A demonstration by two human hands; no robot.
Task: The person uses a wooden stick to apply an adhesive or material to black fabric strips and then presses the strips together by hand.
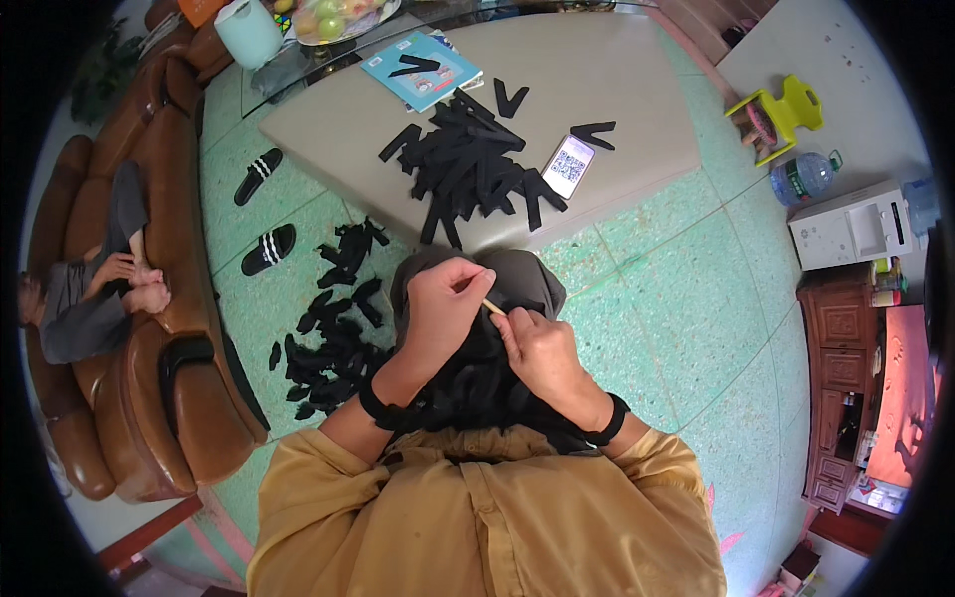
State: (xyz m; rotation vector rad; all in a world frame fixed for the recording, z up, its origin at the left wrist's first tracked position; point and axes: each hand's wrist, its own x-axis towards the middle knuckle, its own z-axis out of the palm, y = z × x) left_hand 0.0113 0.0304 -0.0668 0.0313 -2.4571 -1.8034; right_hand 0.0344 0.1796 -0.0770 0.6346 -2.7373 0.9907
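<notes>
Over my lap both hands are raised close together. My right hand (545, 356) is closed round a thin pale stick (492, 306), whose end points toward the left hand. Thumb and fingertips of my left hand (446, 306) are pinched together just above that end; what lies between them is too small to make out. Dark fabric (468, 383) lies on my lap beneath the hands, its shape partly hidden. In front of my knees, a heap of folded black fabric strips (463, 164) covers part of the grey padded bench (607, 80).
On the bench lie a blue booklet (423, 75) and a phone (568, 167). Black fabric pieces (333, 348) are scattered on the floor at left, near two black slippers (267, 249). A person (95, 289) sits on the brown sofa (169, 199). A yellow-green chair (791, 109) stands far right.
</notes>
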